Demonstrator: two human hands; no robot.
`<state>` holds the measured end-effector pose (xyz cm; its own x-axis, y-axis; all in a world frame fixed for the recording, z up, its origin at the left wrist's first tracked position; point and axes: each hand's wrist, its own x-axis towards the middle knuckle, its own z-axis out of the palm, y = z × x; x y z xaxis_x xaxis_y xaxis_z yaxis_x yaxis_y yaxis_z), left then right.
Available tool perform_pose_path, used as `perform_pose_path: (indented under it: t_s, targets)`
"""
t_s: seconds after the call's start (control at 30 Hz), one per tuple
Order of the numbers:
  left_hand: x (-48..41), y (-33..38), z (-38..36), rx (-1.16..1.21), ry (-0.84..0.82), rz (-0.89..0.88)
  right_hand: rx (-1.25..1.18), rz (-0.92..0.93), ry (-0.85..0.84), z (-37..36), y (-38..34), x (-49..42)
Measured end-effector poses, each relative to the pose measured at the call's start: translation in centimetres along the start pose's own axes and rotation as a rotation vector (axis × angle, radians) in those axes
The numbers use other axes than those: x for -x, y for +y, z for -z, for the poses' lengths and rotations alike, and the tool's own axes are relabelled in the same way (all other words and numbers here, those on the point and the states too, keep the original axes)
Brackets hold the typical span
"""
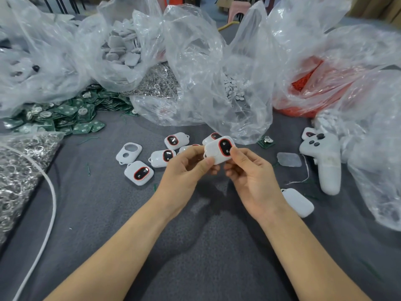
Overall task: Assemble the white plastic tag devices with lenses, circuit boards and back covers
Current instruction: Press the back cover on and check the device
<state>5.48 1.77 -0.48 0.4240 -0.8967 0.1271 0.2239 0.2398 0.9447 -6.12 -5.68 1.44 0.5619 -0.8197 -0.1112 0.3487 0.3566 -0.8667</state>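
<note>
Both hands hold one white tag device with a black lens ringed in red, lifted above the grey cloth. My left hand pinches its left side with thumb and fingers. My right hand grips its right side, thumb beside the lens. Several finished tags lie on the cloth just beyond the hands. An empty white front shell lies at their left. A white back cover rests by my right wrist. Green circuit boards are heaped at the left.
Clear plastic bags hold white covers, small white buttons, red parts and metal rings. A white handheld controller lies at the right. A white cable crosses the left. One loose board and a clear pad lie nearby.
</note>
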Motion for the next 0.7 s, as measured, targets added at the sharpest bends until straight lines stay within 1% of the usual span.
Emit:
perform_pose_path:
  t_s: [0.07, 0.2, 0.3, 0.37, 0.43, 0.53, 0.7]
  targets:
    - [-0.1, 0.1, -0.1, 0.045, 0.006, 0.039, -0.022, -0.037, 0.012, 0.1, -0.2, -0.1]
    - [-0.2, 0.4, 0.0, 0.019, 0.045, 0.078, 0.042, -0.082, -0.012, -0.1, -0.4, 0.2]
    - [0.1, 0.6, 0.0, -0.022, 0.046, 0.038, 0.149, 0.012, -0.018, -0.1, -0.3, 0.4]
    - [0.2, 0.8, 0.0, -0.1, 0.046, -0.02, 0.211, 0.089, -0.047, 0.0, -0.1, 0.4]
    - [0.2, 1.0, -0.1, -0.156, 0.053, -0.073, 0.205, 0.128, -0.066, 0.0, 0.1, 0.4]
    - [0.3, 1.0, -0.2, -0.171, 0.039, -0.118, 0.207, 0.192, -0.059, -0.2, 0.1, 0.5]
    - [0.4, 1.1, -0.3, -0.173, 0.022, -0.177, 0.304, 0.269, -0.05, -0.5, 0.2, 0.6]
